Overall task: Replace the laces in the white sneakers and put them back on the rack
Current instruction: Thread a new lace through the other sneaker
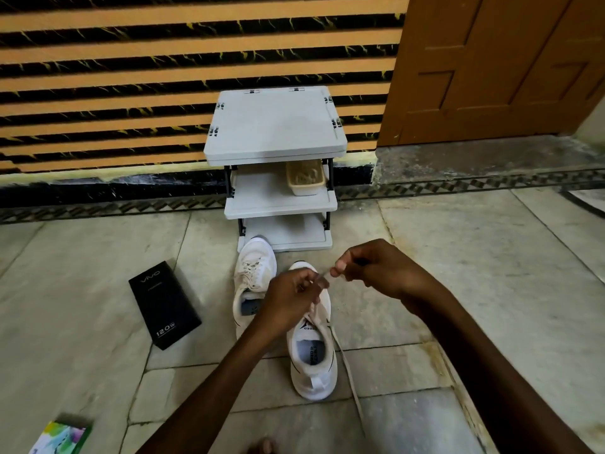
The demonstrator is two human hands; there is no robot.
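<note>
A toe (263, 445) shows at the bottom edge, mostly cut off, and well to the left of the left forearm a green box (64, 435) is cut by the frame corner, its print unreadable. Below the right hand (376, 270) a loose lace (345, 367) trails across the floor (458, 257) towards the viewer, its tip fading into the tiles. The near sneaker (312, 363) stands heel towards the viewer directly under the left hand (291, 296), which hides its toe half and most of its eyelets. The left hand's fingers are curled and pinch a short stretch of lace above the shoe. The right hand, just beside it, pinches the other end of that stretch between thumb and forefinger. The stretch is blurred, and it cannot be told whether it joins the trailing lace. The far sneaker (252, 276), laced, sits just left of and beyond the left hand, its heel part hidden by the wrist. Well left of that hand a black box (163, 304) lies flat. Beyond both hands stands the rack (278, 142), its lowest shelf part hidden by the far sneaker's toe. A tub (306, 180) sits on its middle shelf, its contents indistinct. Behind is a striped wall (131, 77), and far beyond the right hand a door (491, 67), cut off at the top.
</note>
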